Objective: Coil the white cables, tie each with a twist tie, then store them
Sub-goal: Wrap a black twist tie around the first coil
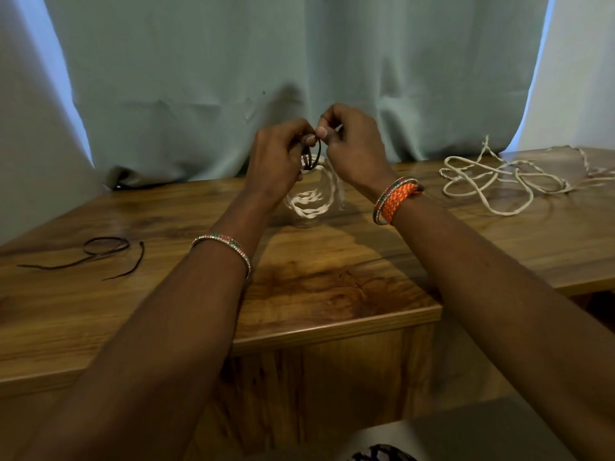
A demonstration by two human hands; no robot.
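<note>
A coiled white cable (pixel 314 194) hangs between the two hands above the middle of the wooden table (pixel 332 287), its loops dangling down into or just in front of what looks like a clear glass jar (pixel 306 221); the jar is too faint to tell which. A dark twist tie (pixel 314 158) loops around the top of the coil. The left hand (pixel 276 158) has its fingers curled round the top of the coil and pinches one end of the tie, while the right hand (pixel 352 141), close beside it and nearly touching, pinches the other end between thumb and fingertips. On the right part of the table, well apart from the hands, a second white cable (pixel 499 181) lies loose and uncoiled in tangled loops. On the left part of the table lie two more dark ties (pixel 100 251), one partly looped, the other a short curved strip just beside it. Behind the table hangs a pale green curtain (pixel 299 61).
</note>
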